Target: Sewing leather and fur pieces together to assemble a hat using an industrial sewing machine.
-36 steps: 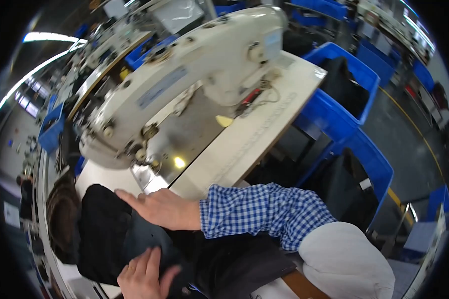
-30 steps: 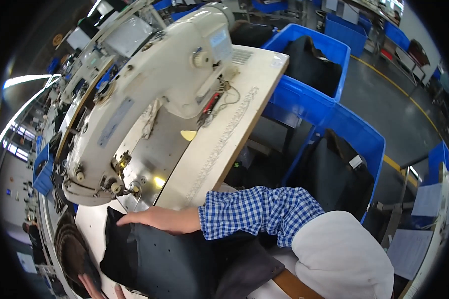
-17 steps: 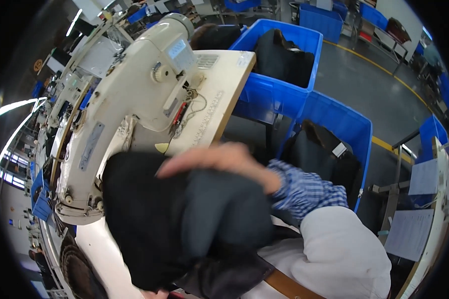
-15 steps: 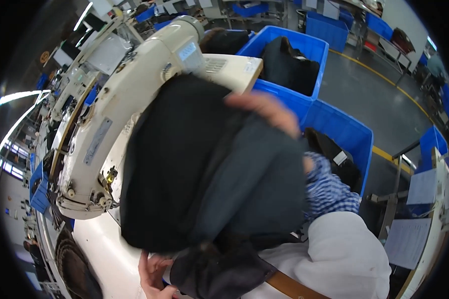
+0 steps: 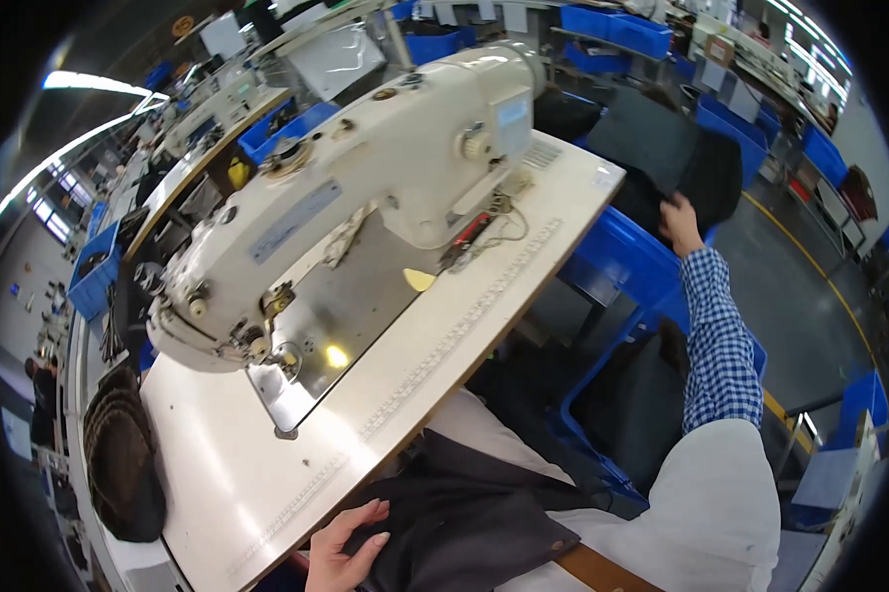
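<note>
My right hand (image 5: 679,225) reaches far out to the right, its fingers closed on the edge of a dark fabric piece (image 5: 647,138), black with a dark grey panel. This piece spreads over a blue bin (image 5: 622,259), hiding most of the bin's inside. Low in the view my left hand (image 5: 348,551) is by the front edge of the white sewing table (image 5: 208,449), thumb and fingers apart, with nothing in it. A cream industrial sewing machine (image 5: 296,222) stands on the table, no cloth under its needle area.
Nested brown furry pieces (image 5: 124,454) lie at the table's left end. A second blue bin (image 5: 573,409), with dark fabric (image 5: 637,400) inside, stands at my right below the table edge. Behind are further work tables and blue bins (image 5: 617,35).
The dark fabric has gone from in front of me, over the table, to the blue bin at the far right, carried by my right hand. The machine and tabletop are now uncovered.
</note>
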Available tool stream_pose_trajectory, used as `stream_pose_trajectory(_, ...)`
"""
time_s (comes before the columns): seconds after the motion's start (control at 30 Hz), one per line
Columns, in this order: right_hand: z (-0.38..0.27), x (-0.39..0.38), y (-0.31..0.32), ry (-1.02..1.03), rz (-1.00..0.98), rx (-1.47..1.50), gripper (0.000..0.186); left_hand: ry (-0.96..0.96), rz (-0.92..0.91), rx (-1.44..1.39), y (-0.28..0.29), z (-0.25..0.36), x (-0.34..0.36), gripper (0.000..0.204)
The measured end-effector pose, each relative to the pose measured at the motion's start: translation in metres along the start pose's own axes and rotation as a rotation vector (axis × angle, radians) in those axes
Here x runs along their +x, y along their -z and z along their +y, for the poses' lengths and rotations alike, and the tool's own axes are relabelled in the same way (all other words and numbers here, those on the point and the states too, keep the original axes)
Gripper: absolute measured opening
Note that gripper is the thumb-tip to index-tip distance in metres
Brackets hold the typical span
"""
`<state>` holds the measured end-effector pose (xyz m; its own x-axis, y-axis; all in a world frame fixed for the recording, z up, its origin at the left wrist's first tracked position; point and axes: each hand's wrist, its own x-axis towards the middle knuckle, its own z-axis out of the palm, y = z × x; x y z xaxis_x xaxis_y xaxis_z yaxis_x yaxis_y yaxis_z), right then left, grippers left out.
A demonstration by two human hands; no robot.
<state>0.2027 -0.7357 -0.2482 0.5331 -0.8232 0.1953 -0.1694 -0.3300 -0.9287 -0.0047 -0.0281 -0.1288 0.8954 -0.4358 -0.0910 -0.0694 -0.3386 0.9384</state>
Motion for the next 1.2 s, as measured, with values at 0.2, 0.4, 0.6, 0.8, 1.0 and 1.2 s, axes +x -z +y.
stream_pose_trajectory(0.2,0.021,-0.003,0.021,0.540,-0.034,-0.222,0.030,-0.102,0.135,0.165,0.017,0.007,-0.018,0.034)
stream_pose_trajectory(0.4,-0.063,-0.130,-0.016,0.959,-0.358,-0.064,0.034,-0.240,0.624,0.274,0.048,-0.015,-0.060,0.027)
stream_pose_trajectory(0.6,-0.187,-0.276,-0.078,1.766,-0.894,-0.077,0.037,-0.289,1.101,0.348,0.066,-0.039,-0.076,0.012)
stream_pose_trajectory(0.8,-0.255,-0.406,-0.153,1.799,-1.378,0.238,0.037,-0.068,1.438,0.455,0.086,-0.074,-0.117,0.010)
stream_pose_trajectory(1.0,-0.279,-0.479,-0.206,1.582,-1.661,0.301,0.032,0.068,1.624,0.660,0.122,-0.109,-0.170,0.011)
stream_pose_trajectory(1.2,-0.292,-0.484,-0.224,1.629,-1.652,0.093,0.024,0.254,1.878,0.789,0.068,-0.159,-0.239,0.030)
